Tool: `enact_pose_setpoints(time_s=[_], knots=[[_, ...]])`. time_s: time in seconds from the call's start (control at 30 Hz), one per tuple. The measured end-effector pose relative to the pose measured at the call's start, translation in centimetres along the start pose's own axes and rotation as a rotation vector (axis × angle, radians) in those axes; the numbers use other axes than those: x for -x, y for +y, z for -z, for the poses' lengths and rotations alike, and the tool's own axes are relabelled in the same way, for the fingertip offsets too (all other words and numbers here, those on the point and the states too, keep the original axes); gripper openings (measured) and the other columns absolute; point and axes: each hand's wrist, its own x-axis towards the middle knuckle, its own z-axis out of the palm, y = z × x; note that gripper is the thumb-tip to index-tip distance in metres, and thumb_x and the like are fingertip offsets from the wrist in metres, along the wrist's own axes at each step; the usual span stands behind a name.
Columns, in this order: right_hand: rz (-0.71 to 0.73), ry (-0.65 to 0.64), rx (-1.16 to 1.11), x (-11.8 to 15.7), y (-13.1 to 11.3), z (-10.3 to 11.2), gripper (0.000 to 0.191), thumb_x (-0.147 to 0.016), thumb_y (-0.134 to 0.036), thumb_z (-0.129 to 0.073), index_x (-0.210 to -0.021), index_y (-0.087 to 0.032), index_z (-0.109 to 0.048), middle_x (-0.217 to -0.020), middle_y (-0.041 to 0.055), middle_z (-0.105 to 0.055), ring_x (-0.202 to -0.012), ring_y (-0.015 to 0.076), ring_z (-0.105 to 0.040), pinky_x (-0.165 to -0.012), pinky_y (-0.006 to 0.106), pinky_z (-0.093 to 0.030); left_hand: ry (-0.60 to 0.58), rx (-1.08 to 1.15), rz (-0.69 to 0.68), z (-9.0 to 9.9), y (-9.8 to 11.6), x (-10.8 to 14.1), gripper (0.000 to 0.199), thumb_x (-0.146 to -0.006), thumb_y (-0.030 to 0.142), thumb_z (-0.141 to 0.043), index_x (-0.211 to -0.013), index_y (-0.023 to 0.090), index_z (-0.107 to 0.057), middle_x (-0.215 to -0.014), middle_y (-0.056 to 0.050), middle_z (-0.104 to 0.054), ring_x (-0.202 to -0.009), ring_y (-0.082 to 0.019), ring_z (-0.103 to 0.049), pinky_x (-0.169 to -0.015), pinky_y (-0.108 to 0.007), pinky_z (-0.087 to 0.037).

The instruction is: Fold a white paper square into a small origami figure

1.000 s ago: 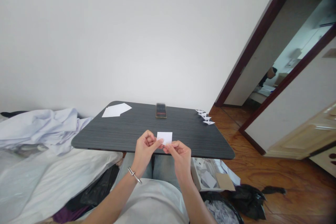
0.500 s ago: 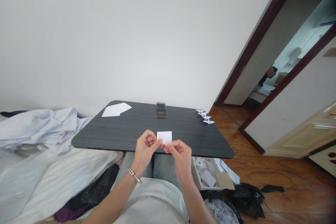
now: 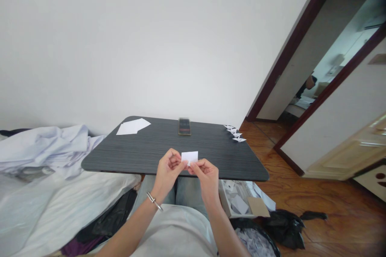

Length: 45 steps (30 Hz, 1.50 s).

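Observation:
A small folded piece of white paper [image 3: 189, 156] is pinched between both hands, just above the front edge of the dark table [image 3: 144, 148]. My left hand [image 3: 169, 168] grips its lower left part with thumb and fingers; a silver bracelet circles that wrist. On its lower right side, my right hand [image 3: 206, 174] pinches the same paper. The thumbs almost meet along the paper's bottom edge. Several small folded paper cranes [image 3: 235, 133] stand in a row at the table's right side. Loose white sheets [image 3: 132, 126] lie at the back left corner.
A phone [image 3: 184, 127] rests at the table's back middle, near the wall. Below the right side are an open box [image 3: 238, 202] with paper pieces and a black bag [image 3: 256, 241] of paper scraps. White cloth [image 3: 54, 144] lies heaped at left. A doorway opens at right.
The paper's upper edge now looks slightly more tilted and the piece a little shorter. Both hands keep their pinch with small finger shifts. The view has moved very slightly.

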Motion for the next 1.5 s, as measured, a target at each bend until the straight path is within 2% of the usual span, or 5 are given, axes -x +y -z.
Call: enact_pose_setpoints(time_s=[0.3, 0.8, 1.17, 1.33, 1.5], knots=[[0.011, 0.032, 0.042, -0.1, 0.2, 0.2, 0.016, -0.06, -0.024, -0.07, -0.056, -0.014, -0.058, -0.048, -0.0008, -0.062, -0.045, 0.0113, -0.057, -0.048, 0.022, -0.046, -0.006, 0.069, 0.071, -0.1, 0.0, 0.0, 0.029, -0.063, 0.024, -0.068, -0.073, 0.018, -0.041, -0.055, 0.007, -0.059, -0.053, -0.01, -0.06, -0.061, -0.024, -0.05], [0.023, 0.008, 0.076, 0.0, 0.2, 0.2, 0.014, -0.062, -0.021, -0.069, -0.058, -0.014, -0.057, -0.052, 0.0005, -0.064, -0.049, 0.0124, -0.06, -0.051, 0.023, -0.049, -0.012, 0.057, 0.089, 0.2, -0.9, -0.5, 0.036, -0.061, 0.022, -0.069, -0.086, 0.017, -0.043, -0.056, 0.007, -0.059, -0.052, -0.011, -0.06, -0.058, -0.024, -0.05], [0.003, -0.051, -0.036, -0.3, 0.2, 0.3, 0.031, -0.068, -0.027, -0.066, -0.093, -0.016, -0.052, -0.06, -0.001, -0.067, -0.054, 0.0136, -0.064, -0.052, 0.022, -0.052, 0.07, 0.023, 0.043, 0.4, -0.6, -0.4, 0.033, -0.063, 0.022, -0.068, -0.085, 0.017, -0.043, -0.057, 0.006, -0.061, -0.05, -0.008, -0.058, -0.054, -0.019, -0.047], [-0.084, -0.126, 0.023, -0.3, 0.0, 0.4, 0.019, -0.067, -0.03, -0.066, -0.062, -0.013, -0.059, -0.053, 0.001, -0.065, -0.044, 0.0094, -0.059, -0.045, 0.018, -0.048, 0.069, 0.018, 0.038, 0.2, -0.4, -0.2, 0.032, -0.063, 0.023, -0.068, -0.084, 0.017, -0.044, -0.055, 0.006, -0.059, -0.05, -0.008, -0.057, -0.054, -0.02, -0.048], [-0.081, -0.12, 0.029, -0.3, -0.3, 0.5, 0.021, -0.067, -0.03, -0.066, -0.058, -0.013, -0.06, -0.051, 0.0006, -0.065, -0.042, 0.0086, -0.057, -0.044, 0.017, -0.047, 0.061, 0.026, 0.056, 0.1, -0.1, -0.1, 0.031, -0.063, 0.023, -0.068, -0.082, 0.017, -0.044, -0.052, 0.008, -0.056, -0.047, -0.008, -0.055, -0.051, -0.019, -0.046]])
